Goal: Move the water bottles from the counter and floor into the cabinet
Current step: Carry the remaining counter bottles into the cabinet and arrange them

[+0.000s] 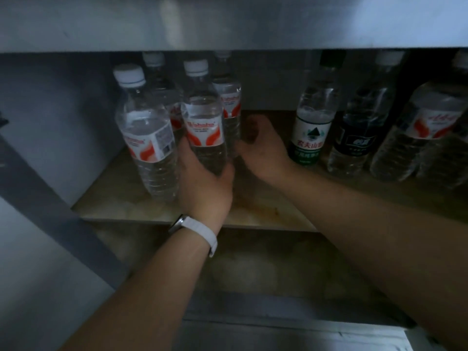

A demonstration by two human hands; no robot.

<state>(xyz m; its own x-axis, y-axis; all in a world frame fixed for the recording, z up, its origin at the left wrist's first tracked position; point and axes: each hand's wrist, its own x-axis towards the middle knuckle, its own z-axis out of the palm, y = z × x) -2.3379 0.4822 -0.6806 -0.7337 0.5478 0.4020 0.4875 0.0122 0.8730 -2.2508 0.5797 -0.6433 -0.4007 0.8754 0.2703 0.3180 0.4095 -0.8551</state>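
Note:
Both my arms reach into a dim cabinet. My left hand [205, 183], with a white watch strap on the wrist, grips the lower body of a clear water bottle with a red-and-white label [203, 117] that stands on the cabinet shelf [266, 214]. My right hand [263, 148] is curled against the side of another red-label bottle [230, 107] just behind it. A third red-label bottle [147, 130] stands upright at the left, and a fourth [154, 69] is half hidden behind.
On the right of the shelf stand a green-label bottle [312, 120], a dark-label bottle [359, 122] and a red-label bottle [425, 127]. The counter's underside [228, 24] hangs low over the caps. A grey cabinet wall [50, 122] closes the left. A lower shelf [253, 269] lies below.

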